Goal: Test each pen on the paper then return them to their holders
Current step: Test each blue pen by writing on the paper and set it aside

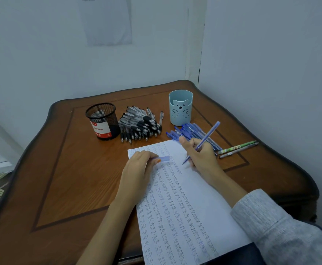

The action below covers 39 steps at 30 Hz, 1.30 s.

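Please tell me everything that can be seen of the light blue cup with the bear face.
The light blue cup is a round holder, plastic by its look, with a matte wall. A bear face with two paws is drawn on its front, where the rim dips around the ears. It stands upright at the far right of the wooden table. No pen shows above its rim. The blue pens lie before its base.

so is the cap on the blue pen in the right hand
No, the right hand's blue pen shows a bare tip, and the left hand pinches its cap.
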{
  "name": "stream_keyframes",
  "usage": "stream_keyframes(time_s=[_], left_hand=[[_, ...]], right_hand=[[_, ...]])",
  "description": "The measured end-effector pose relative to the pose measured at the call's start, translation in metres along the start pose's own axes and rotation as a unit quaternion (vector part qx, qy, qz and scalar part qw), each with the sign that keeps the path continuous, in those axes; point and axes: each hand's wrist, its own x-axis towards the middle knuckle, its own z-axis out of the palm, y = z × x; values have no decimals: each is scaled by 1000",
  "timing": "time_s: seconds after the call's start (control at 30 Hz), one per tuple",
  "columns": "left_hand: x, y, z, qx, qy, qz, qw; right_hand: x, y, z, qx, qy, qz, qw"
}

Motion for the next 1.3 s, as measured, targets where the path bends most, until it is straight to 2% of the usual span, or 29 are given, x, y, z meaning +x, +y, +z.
stream_keyframes(time_s=[0.07, 0.17, 0.27, 0.5, 0.57, 0.73, 1.07, 1.3], left_hand=[[-1, 1, -1, -23, 11, 5, 1000], [-1, 2, -3, -55, 41, 10, 998], [-1, 4, -4, -72, 66, 9, 995], [0, 6, -3, -97, 77, 3, 992], [0, 6, -3, -99, 72, 7, 992], [-2, 7, -3, -134, 94, -12, 986], [-5, 4, -2, -137, 86, 7, 987], [-2, 0, 1, -125, 17, -4, 992]], right_hand=[[-1, -2, -2, 56, -43, 47, 996], [-1, -6, -4, 204, -115, 105, 967], [0, -8, -3, 250, -126, 113, 953], [-2, -9, -3, 211, -151, 80, 962], [-5, -9, -2, 162, -171, 59, 970], [-13, -11, -3, 31, -119, 23, 992], [-14, -13, -2, -9, -118, -5, 993], [-14, -8, -5, -17, -135, -32, 990]])
